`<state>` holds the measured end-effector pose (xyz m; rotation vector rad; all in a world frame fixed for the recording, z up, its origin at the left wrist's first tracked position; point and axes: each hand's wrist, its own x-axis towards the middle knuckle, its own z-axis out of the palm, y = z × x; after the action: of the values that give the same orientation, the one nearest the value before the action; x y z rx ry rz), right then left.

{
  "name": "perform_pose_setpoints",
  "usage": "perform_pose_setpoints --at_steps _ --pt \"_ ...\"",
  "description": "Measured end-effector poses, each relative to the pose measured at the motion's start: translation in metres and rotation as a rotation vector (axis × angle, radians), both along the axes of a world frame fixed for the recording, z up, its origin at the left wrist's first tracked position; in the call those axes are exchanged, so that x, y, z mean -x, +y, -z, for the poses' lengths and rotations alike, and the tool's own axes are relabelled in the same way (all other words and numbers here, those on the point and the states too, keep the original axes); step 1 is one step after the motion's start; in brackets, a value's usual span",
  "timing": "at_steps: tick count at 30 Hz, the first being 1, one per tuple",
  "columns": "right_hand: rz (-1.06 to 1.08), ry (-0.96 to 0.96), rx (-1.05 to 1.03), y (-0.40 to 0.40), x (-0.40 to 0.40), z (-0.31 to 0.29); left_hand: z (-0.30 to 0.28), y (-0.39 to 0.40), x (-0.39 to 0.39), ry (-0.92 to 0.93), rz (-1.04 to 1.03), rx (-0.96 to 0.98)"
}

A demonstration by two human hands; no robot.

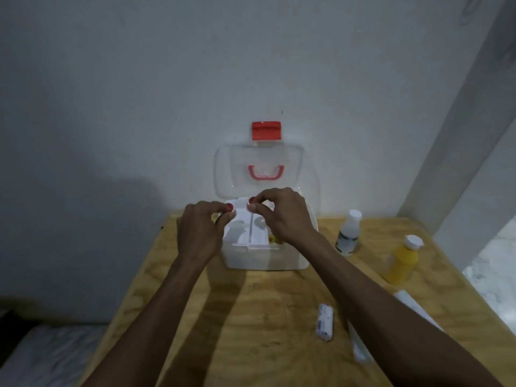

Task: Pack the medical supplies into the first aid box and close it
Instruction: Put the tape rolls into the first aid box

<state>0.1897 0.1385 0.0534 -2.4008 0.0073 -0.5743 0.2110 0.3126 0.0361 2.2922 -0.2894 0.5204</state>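
The white first aid box (265, 258) stands open on the wooden table (251, 317), its clear lid (231, 169) with red latch and handle leaning back against the wall. Both hands hover over the box's white inner tray (245, 233). My left hand (199, 233) pinches the tray's left edge, and my right hand (282, 213) pinches near its middle divider. A yellowish item lies inside under my right wrist. On the table to the right lie a wrapped bandage roll (325, 322), a white bottle (349, 233), a yellow bottle (402, 261) and a white packet (360, 350).
The table stands against a grey wall. Its left edge runs down toward a mattress-like surface at the lower left. A white pillar rises at the right, past the table's right edge. Another flat white item (416, 305) lies partly under my right forearm.
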Motion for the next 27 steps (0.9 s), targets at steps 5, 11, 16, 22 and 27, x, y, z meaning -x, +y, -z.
perform_pose_setpoints --at_steps 5,11,16,22,27 --pt "-0.015 0.024 0.052 0.009 -0.033 0.012 0.005 -0.008 -0.019 0.020 -0.011 -0.089" --pt "-0.018 0.038 0.123 0.012 -0.049 0.023 0.012 -0.012 -0.029 0.060 -0.050 -0.140" --pt "-0.005 0.055 0.201 0.011 -0.052 0.030 0.016 -0.011 -0.035 0.121 -0.064 -0.166" --pt "0.002 0.081 0.266 0.009 -0.051 0.033 0.017 -0.008 -0.038 0.182 -0.036 -0.121" --pt "0.007 0.072 0.270 0.011 -0.050 0.032 0.014 -0.007 -0.033 0.206 -0.009 -0.097"
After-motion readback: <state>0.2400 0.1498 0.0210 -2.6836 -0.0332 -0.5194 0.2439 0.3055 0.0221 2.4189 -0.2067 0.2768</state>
